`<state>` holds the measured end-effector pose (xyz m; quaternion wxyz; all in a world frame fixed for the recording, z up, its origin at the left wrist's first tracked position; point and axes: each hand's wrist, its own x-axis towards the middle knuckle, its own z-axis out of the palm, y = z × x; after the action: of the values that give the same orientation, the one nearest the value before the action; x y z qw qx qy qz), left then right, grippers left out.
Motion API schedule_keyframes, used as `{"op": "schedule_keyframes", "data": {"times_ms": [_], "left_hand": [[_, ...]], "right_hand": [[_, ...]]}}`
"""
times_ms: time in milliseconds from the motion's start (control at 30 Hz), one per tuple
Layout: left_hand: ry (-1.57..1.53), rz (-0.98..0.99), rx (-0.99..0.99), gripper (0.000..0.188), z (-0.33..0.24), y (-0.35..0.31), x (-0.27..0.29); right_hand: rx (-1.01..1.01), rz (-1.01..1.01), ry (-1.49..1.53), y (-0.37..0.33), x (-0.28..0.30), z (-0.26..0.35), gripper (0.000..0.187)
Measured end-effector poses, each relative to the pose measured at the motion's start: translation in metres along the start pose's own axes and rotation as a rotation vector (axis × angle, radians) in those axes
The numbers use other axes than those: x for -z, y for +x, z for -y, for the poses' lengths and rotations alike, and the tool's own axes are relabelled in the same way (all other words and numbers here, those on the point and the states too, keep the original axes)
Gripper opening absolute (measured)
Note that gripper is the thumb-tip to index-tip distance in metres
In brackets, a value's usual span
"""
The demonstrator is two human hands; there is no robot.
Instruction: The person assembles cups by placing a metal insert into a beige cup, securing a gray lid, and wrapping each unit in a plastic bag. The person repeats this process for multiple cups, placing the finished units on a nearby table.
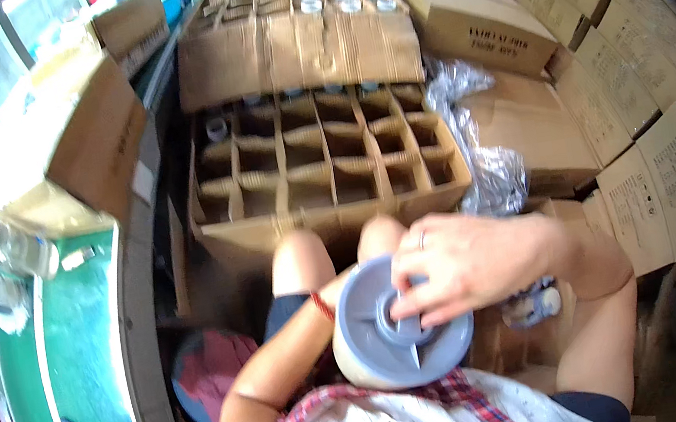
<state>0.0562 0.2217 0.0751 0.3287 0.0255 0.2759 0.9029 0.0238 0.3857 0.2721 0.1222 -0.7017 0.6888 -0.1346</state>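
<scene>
A round grey plastic piece with spokes and a raised centre ring sits in front of my chest. It has a cream-coloured side below its rim. Over its top lies my right hand, a ring on one finger. Its bent fingers are closed at the centre ring and a spoke. My left forearm, with a red cord at the wrist, passes behind the piece, which hides my left hand and its fingers. Past my knees stands a cardboard box with dividers. A white-rimmed container stands in one back-left cell.
Behind, a second box holds several white-rimmed containers. Cartons are stacked along the right, near crumpled clear plastic. A green-topped table runs down the left; a tub with dark red cloth is beside it.
</scene>
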Motion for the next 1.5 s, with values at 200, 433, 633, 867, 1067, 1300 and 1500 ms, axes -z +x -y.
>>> {"op": "schedule_keyframes", "data": {"times_ms": [200, 433, 633, 867, 1067, 1300, 1500], "left_hand": [[0.113, 0.026, 0.036, 0.026, -0.003, -0.005, 0.003], [1.261, -0.553, -0.571, 0.019, -0.008, -0.05, -0.012], [1.523, 0.086, -0.441, 0.032, 0.004, -0.106, -0.059], [1.259, 0.516, -0.257, 0.033, 0.032, -0.096, -0.075], [1.54, 0.287, -0.322, 0.028, 0.013, -0.093, -0.073], [0.549, -0.581, -0.255, 0.027, -0.059, -0.1, -0.011], [0.518, -0.563, 0.044, 0.026, -0.015, -0.089, 0.077]], "right_hand": [[-0.184, -0.026, -0.131, -0.002, -0.018, 0.018, 0.026], [-0.744, -0.052, 0.101, -0.038, -0.059, -0.001, 0.042], [-1.139, 0.052, 0.627, -0.074, -0.13, -0.011, 0.054], [-1.199, -0.005, 0.921, -0.106, -0.172, 0.001, 0.054], [-1.358, -0.272, 1.324, -0.115, -0.185, -0.01, 0.05], [-1.418, -1.595, 0.478, -0.252, -0.22, -0.138, 0.049], [-1.197, -1.866, 0.96, -0.308, -0.264, -0.229, 0.035]]}}
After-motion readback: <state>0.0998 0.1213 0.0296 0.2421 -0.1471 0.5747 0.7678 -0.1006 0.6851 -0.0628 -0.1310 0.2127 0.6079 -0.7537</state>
